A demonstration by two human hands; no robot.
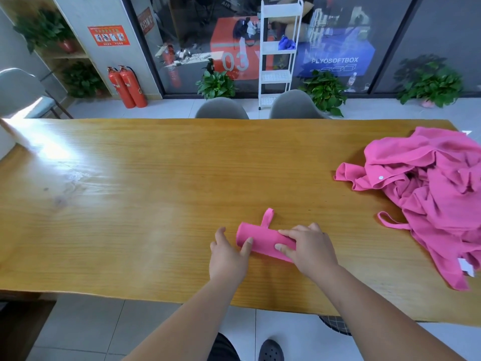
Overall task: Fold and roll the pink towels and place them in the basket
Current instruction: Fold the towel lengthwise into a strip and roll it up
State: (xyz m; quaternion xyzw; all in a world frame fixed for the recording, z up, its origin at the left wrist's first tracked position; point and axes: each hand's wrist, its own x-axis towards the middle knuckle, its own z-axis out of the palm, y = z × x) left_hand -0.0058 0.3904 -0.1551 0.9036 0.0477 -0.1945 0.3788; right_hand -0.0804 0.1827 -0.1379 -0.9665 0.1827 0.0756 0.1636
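A rolled pink towel [263,241] lies on the wooden table [156,191] near its front edge, with a small loop sticking up from its far side. My left hand [227,256] sits at the roll's left end, its thumb touching the roll and its fingers stretched out on the table. My right hand [309,248] covers the right end, with the thumb and fingers wrapped over the roll. A heap of loose pink towels [426,194] lies crumpled at the table's right side. I see no basket for certain.
Two grey chairs [221,109] stand behind the table's far edge, with another chair [20,92] at the far left. A dark mesh object [335,325] shows under the table's near edge. A white rack [278,53], plants and fire extinguishers [127,87] line the back wall.
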